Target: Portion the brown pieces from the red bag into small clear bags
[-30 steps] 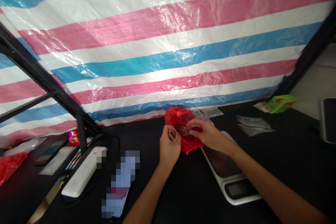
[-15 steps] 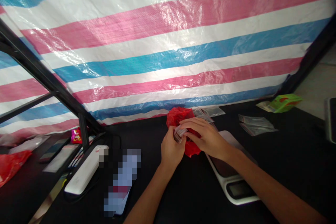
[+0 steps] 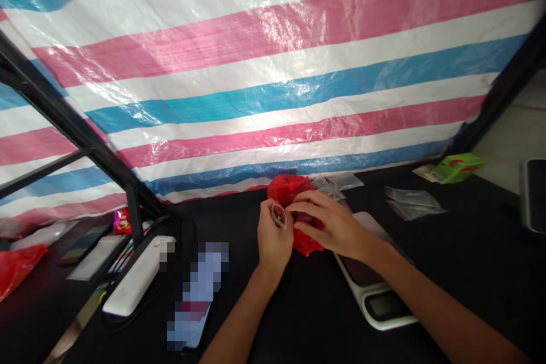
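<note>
A small clear plastic bag (image 3: 278, 216) sits pinched upright at its edge in the left hand (image 3: 272, 243), just in front of the near side of a crumpled red plastic bag (image 3: 285, 189). The left hand is closed in a narrow pinch, with the bag's upper part showing above the grip. The right hand (image 3: 330, 228) lies across the red plastic bag, its fingers curved and close together, their tips just beside the small clear plastic bag. Whether the right hand is gripping anything or only pressing down, I cannot tell.

For handling this thin, slippery plastic, a firm pinch near the edge would likely work best, with the other hand steadying the soft red plastic bag so neither slides.

Both hands are above a white digital kitchen scale (image 3: 377, 304), whose dark top runs under the right wrist. A loose stack of clear plastic bags (image 3: 413, 203) lies to the right on the black table (image 3: 478, 250), and more clear plastic lies just behind the red plastic bag. A green box (image 3: 458, 168) is far right.

The small clear plastic bag holds something dark, but glare and fingers hide what it is. The red plastic bag's contents are hidden too. A pixelated object (image 3: 198, 296) on the near left cannot be made out.
</note>
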{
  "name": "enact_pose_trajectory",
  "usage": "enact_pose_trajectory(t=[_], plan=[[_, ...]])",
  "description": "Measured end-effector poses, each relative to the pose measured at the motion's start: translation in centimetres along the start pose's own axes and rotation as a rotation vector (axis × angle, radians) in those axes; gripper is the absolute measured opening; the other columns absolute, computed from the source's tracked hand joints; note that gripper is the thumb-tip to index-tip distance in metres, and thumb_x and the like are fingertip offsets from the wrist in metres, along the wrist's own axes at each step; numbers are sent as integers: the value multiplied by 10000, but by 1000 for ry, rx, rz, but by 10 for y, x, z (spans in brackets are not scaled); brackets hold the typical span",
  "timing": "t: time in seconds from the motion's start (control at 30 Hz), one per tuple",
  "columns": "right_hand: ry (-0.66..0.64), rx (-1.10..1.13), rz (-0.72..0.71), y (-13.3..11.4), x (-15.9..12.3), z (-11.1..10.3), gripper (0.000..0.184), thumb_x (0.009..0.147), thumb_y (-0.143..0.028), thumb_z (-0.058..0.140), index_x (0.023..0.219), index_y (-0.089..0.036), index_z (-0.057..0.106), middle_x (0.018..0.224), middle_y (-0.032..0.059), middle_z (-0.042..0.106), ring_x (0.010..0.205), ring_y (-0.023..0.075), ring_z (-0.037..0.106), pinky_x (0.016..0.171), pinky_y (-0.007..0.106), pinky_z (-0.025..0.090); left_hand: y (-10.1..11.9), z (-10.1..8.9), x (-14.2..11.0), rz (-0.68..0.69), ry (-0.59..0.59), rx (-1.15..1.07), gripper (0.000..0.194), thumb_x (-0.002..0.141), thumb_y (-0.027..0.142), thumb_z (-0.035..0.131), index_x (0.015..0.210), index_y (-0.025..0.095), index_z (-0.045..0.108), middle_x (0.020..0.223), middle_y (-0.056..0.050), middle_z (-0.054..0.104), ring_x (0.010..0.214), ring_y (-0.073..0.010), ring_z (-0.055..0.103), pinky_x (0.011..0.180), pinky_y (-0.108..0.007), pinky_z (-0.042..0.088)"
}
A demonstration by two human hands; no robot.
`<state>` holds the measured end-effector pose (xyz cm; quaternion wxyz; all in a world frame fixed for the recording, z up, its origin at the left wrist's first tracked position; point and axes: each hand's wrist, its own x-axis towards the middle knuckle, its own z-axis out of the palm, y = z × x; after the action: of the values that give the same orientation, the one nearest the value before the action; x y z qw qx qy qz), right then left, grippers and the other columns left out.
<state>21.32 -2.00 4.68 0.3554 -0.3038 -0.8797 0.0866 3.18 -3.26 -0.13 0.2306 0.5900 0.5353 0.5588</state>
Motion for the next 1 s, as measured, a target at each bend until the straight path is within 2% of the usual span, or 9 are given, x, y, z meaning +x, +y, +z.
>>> enact_pose_trajectory(t=[0.1, 0.23, 0.33, 0.4, 0.53, 0.67, 0.73, 0.83, 1.0], plan=[[21, 10, -63, -11, 3, -2, 150, 1018, -218, 624, 1119, -275, 719, 1212, 80, 695, 1138, 240, 654, 1011, 399, 508, 2, 0, -3, 51, -117, -28, 287, 873, 208, 670, 1106, 243, 505, 868, 37, 600, 749, -138, 602, 710, -246, 486], [100, 103, -22, -10, 4, -14, 118, 996, -182, 616, 1003, -267, 696, 1325, 84, 665, 1260, 263, 609, 1079, 424, 472, 6, 1, -9, 67, -274, -39, 502, 951, 339, 662, 1382, 251, 420, 1116, -44, 685, 900, -181, 696, 809, -310, 554], [132, 253, 97, -2, 2, -36, 67, 990, -220, 608, 949, -247, 653, 1256, 80, 701, 1197, 267, 639, 1046, 414, 492, 7, 2, -12, 169, -382, 59, 772, 913, 423, 733, 1531, 246, 305, 1304, -117, 648, 1103, -253, 695, 963, -411, 561], [116, 316, 233, 7, -2, -53, 92, 997, -300, 608, 949, -234, 649, 1057, 64, 727, 1008, 252, 673, 893, 371, 531, 5, 2, -12, 271, -428, 164, 843, 863, 450, 790, 1536, 234, 330, 1345, -138, 621, 1198, -295, 654, 1048, -468, 533], [-194, 379, 452, 34, -17, -75, 219, 975, -407, 615, 898, -208, 662, 790, 17, 665, 750, 203, 616, 677, 305, 476, 0, 2, -11, 377, -463, 352, 630, 896, 339, 741, 1457, 243, 472, 1284, -122, 617, 1209, -308, 618, 1086, -507, 517], [-451, 389, 557, 57, -31, -73, 175, 902, -363, 665, 868, -192, 685, 788, 21, 676, 734, 198, 613, 651, 292, 463, -2, 0, -8, 351, -425, 406, 459, 929, 254, 661, 1373, 247, 544, 1262, -116, 634, 1199, -304, 626, 1067, -507, 535], [-413, 315, 534, 64, -34, -70, 167, 872, -353, 694, 933, -199, 716, 845, 28, 688, 780, 210, 621, 688, 302, 475, -1, -2, -6, 339, -384, 397, 405, 941, 259, 646, 1337, 255, 563, 1248, -106, 645, 1184, -297, 633, 1055, -496, 541], [-222, 215, 477, 68, -33, -68, 217, 896, -392, 678, 1015, -216, 722, 949, 40, 703, 857, 226, 630, 768, 326, 493, 1, -3, -4, 339, -330, 378, 316, 966, 262, 614, 1281, 256, 589, 1197, -95, 651, 1139, -284, 640, 1029, -478, 543], [-62, 107, 480, 77, -31, -70, 238, 957, -406, 585, 945, -206, 715, 890, 46, 721, 790, 219, 632, 733, 335, 474, 1, -3, -2, 352, -313, 303, 195, 1022, 234, 522, 1189, 241, 624, 1104, -76, 657, 1063, -242, 656, 981, -417, 541]])
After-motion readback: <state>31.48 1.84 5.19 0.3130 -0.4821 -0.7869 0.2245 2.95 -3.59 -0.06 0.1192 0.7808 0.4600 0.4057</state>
